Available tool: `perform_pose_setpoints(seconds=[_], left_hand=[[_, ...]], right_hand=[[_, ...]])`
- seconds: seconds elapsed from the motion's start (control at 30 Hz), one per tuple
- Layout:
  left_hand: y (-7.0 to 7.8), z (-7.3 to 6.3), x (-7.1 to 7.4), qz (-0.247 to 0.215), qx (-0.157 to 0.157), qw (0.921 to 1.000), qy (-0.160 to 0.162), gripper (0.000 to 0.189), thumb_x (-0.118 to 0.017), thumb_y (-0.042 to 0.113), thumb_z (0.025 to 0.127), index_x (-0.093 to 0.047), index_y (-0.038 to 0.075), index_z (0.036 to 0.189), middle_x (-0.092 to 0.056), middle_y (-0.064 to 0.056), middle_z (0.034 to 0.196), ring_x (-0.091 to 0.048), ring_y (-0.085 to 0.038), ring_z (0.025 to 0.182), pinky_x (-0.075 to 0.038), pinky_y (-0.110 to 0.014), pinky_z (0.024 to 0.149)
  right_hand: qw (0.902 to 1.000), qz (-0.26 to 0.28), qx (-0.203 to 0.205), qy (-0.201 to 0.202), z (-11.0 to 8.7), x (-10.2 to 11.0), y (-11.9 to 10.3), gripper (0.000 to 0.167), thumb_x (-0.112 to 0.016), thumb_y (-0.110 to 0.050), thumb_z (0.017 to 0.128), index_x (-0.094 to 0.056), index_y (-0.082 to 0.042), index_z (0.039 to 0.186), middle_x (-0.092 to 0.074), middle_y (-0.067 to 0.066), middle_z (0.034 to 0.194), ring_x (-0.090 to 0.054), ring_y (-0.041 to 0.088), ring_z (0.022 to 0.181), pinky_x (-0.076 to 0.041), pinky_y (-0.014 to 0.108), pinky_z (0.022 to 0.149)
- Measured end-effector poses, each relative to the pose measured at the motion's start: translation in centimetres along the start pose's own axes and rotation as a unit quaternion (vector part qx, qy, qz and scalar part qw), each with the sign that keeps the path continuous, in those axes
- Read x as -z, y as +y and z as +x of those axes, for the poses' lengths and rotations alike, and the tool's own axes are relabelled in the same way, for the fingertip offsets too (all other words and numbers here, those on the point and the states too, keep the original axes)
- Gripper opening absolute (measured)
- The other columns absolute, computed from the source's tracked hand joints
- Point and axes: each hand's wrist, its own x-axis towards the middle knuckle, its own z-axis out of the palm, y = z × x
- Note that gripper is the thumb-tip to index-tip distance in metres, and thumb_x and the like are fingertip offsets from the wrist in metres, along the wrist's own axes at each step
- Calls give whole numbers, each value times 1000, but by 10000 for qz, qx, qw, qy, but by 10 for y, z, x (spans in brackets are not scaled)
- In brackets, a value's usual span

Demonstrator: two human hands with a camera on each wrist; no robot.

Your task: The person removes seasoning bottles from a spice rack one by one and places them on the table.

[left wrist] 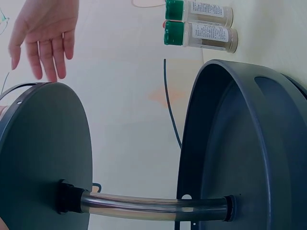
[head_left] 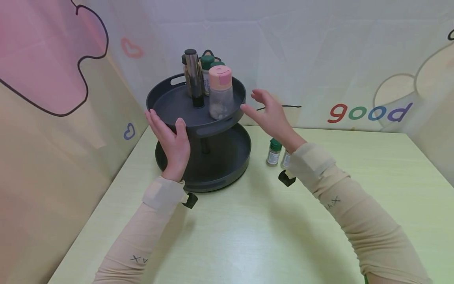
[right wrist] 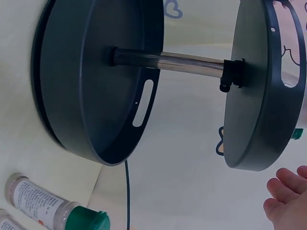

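A dark two-tier round stand has an upper tray (head_left: 170, 106) and a lower tray (head_left: 213, 184), joined by a chrome post (left wrist: 129, 205) with black ends. My left hand (head_left: 171, 144) rests at the upper tray's left front rim, fingers straight and thumb spread. To the right of that tray my right hand (head_left: 271, 118) is held with fingers loosely bent, its thumb tip close to the rim and nothing in its grasp. On the upper tray stand a clear bottle with a pink cap (head_left: 220, 94), a shiny upright post (head_left: 193, 79) and green-capped jars (head_left: 207, 63), partly hidden.
Two green-capped spice jars (head_left: 273, 153) stand on the pale table (head_left: 241, 236), right of the stand and under the right forearm, which partly covers one. Behind hangs a printed cloth (head_left: 301, 51) reading "good".
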Motion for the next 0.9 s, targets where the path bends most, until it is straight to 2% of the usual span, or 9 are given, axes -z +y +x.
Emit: perform_pose_setpoints(seconds=[0.2, 0.53, 0.9], left_hand=[[-1, 0, 0, -8, -34, 10000, 13, 70, -41, 31, 87, -5, 8, 142, 5, -3, 149, 1, -13, 137, -5, -33, 112], [-1, 0, 0, 26, 0, 10000, -1, 71, -41, 33, 87, -5, 9, 142, 5, -3, 149, 1, -13, 137, -5, -35, 112], [-1, 0, 0, -2, -52, 10000, 0, 71, -40, 33, 87, -5, 8, 142, 5, -5, 149, 2, -13, 137, -5, -34, 112]], right_hand=[[9999, 47, -35, -84, 6, -3, -10, 70, -55, -48, 80, -29, -15, 137, -37, 1, 140, -32, 13, 128, -30, 39, 103], [9991, 93, -351, -198, 15, -12, -27, 75, -58, -49, 78, -28, -16, 137, -35, -1, 140, -31, 12, 129, -31, 38, 103], [9988, -63, -425, -215, 23, -18, -35, 76, -58, -49, 77, -27, -16, 138, -34, 0, 141, -31, 13, 129, -31, 36, 104]])
